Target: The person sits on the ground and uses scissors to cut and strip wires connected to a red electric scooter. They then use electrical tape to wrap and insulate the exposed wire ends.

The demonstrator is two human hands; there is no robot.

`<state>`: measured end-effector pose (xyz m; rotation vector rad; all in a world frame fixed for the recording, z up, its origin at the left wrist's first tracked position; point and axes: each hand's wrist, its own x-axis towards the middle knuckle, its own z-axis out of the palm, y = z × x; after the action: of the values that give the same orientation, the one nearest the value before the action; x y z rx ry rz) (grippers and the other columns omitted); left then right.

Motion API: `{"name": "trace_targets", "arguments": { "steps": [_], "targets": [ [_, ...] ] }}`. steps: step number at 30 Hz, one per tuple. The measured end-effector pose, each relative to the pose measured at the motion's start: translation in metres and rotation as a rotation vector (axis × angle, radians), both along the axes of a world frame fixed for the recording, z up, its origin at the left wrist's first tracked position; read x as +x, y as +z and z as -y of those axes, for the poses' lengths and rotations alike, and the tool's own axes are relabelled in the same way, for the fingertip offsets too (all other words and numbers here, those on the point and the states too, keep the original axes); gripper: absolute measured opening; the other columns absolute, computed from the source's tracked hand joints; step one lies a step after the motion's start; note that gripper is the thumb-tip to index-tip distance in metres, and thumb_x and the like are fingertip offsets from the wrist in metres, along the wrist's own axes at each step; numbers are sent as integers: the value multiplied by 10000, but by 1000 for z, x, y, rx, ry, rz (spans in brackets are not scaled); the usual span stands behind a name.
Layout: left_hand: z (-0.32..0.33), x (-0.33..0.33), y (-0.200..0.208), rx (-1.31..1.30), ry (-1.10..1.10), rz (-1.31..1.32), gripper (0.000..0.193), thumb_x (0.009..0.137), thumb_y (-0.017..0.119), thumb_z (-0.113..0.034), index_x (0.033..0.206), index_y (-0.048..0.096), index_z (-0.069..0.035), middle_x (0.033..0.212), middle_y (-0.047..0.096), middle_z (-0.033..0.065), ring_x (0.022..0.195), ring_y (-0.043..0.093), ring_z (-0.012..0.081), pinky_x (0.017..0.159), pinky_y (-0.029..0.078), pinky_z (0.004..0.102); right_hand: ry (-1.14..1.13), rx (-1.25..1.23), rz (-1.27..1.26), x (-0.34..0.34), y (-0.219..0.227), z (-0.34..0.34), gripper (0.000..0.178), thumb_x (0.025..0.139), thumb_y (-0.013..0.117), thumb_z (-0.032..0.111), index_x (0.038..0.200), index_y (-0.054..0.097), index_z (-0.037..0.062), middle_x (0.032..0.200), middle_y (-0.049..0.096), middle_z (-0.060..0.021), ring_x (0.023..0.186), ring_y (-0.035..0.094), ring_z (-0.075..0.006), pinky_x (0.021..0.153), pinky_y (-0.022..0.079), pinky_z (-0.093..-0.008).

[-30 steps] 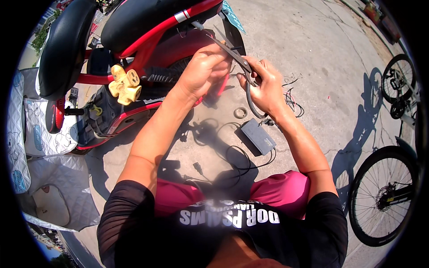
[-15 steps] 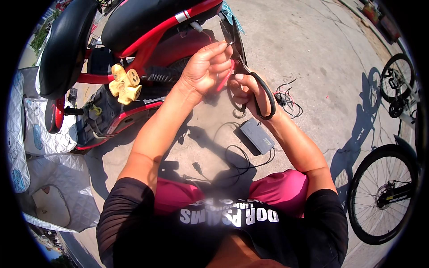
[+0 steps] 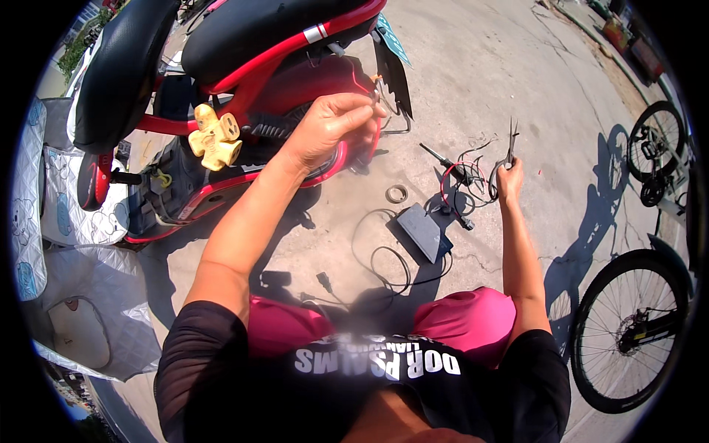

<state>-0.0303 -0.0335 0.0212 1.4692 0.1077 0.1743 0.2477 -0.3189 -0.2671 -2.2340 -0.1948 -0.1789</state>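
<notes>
My left hand (image 3: 336,129) is raised beside the rear wheel of a red scooter (image 3: 277,48). Its thumb and fingers pinch together at the end of a thin red wire (image 3: 357,74) that comes down from under the seat. The tip inside the pinch is hard to make out. Out to the right, low over the pavement, my right hand (image 3: 509,179) is closed round the dark handles of a pair of scissors (image 3: 511,142), blades pointing away from me. Beside the scissors lies a tangle of red and black leads (image 3: 461,177).
A grey charger box (image 3: 421,232) with a looped black cable (image 3: 391,251) lies before my knees, a tape ring (image 3: 396,193) beyond it. A yellow cross-shaped socket block (image 3: 215,138) is by the scooter. Bicycles (image 3: 635,328) stand at the right.
My right hand has moved right and down with the scissors, away from my left hand. My left hand has shifted slightly nearer. The tape ring and more of the leads now show.
</notes>
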Motion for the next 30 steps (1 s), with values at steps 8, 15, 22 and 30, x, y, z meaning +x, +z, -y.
{"name": "trace_targets", "arguments": {
  "steps": [8,15,22,30],
  "targets": [
    [-21,-30,-19,67,56,38,156,902,610,-115,1009,644,-5,782,635,46,709,612,121,630,506,258,257,-925,-399,-32,-115,133,365,776,611,148,1121,595,31,1074,624,-294,1034,625,-389,856,519,-439],
    [-34,-43,-30,-135,111,166,144,932,591,-122,1026,601,-12,834,624,68,782,612,174,756,492,289,985,-110,205,-94,201,-110,166,887,567,97,1010,637,11,968,626,-180,842,624,-367,740,501,-430],
    [-33,-41,-23,-460,202,259,119,961,548,-138,1039,630,-101,850,614,45,610,539,143,516,395,240,1047,-43,1222,-169,341,-210,298,753,611,45,1048,644,57,1158,579,-98,946,599,-274,796,537,-358],
    [-44,-25,-18,-421,96,185,163,942,589,-141,1040,635,-19,856,626,16,650,534,73,533,386,197,817,485,-90,-160,294,-201,173,880,666,148,941,688,-13,790,686,-69,676,597,-103,670,483,-249]
  ]
}}
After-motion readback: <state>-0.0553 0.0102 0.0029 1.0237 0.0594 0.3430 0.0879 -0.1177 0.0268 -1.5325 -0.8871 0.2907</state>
